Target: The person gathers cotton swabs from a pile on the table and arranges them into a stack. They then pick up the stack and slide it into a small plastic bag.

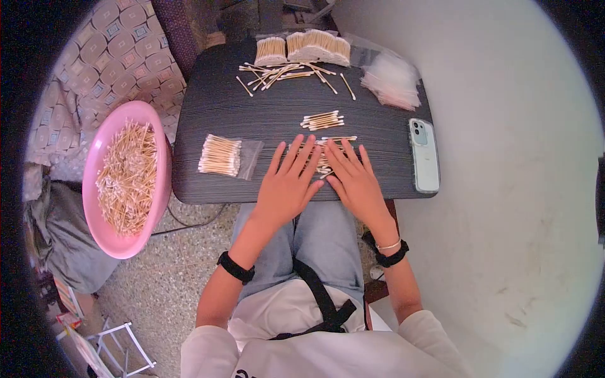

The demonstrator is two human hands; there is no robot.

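My left hand [287, 179] and my right hand [358, 183] lie flat, fingers spread, over a group of cotton swabs [324, 165] near the table's front edge. Most of those swabs are hidden under my fingers; some show between the two hands. One swab lies crosswise just beyond my fingertips. A small bunch of cotton swabs [322, 120] rests a little farther back. To the left of my left hand is a clear plastic bag [251, 159] with a row of cotton swabs [219, 155] in it.
Packed bags of swabs [318, 47] stand at the back of the black table [208, 101], with loose swabs [277, 76] before them. Empty plastic bags [392, 80] and a phone [424, 155] lie on the right. A pink basin [93, 173] full of swabs is beside the table's left edge.
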